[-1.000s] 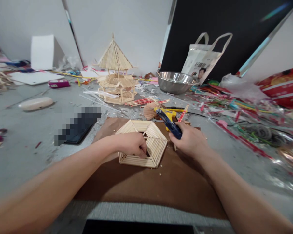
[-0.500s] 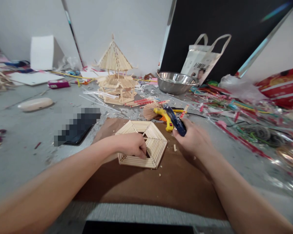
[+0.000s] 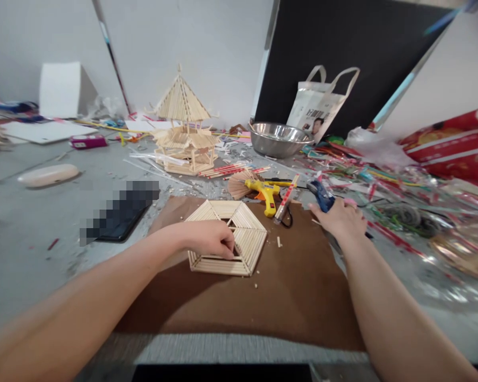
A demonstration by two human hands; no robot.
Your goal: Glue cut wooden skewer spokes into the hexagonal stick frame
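Note:
A hexagonal frame of pale sticks (image 3: 255,239) lies on brown paper (image 3: 298,297). My left hand (image 3: 215,239) is over its left half, fingers pressed together at a stick by the lower edge of the centre opening; what the fingertips pinch is too small to make out. My right hand (image 3: 342,217) is right of the paper, on a dark blue tool (image 3: 322,195) that shows beyond the thumb; the fingers look partly spread, and the hold is unclear. A yellow glue gun (image 3: 267,196) lies behind the frame, beside a clear packet with red marks (image 3: 287,199).
Behind stand a stick pagoda model (image 3: 185,122), a metal bowl (image 3: 281,139) and a white bag (image 3: 316,106). A dark phone (image 3: 121,217) lies at left, near a white oval object (image 3: 48,175). Plastic scraps and wires (image 3: 406,217) are spread at right.
My right hand has moved right with the dark blue tool, away from the yellow glue gun. My left hand stays at the frame. The view has shifted slightly.

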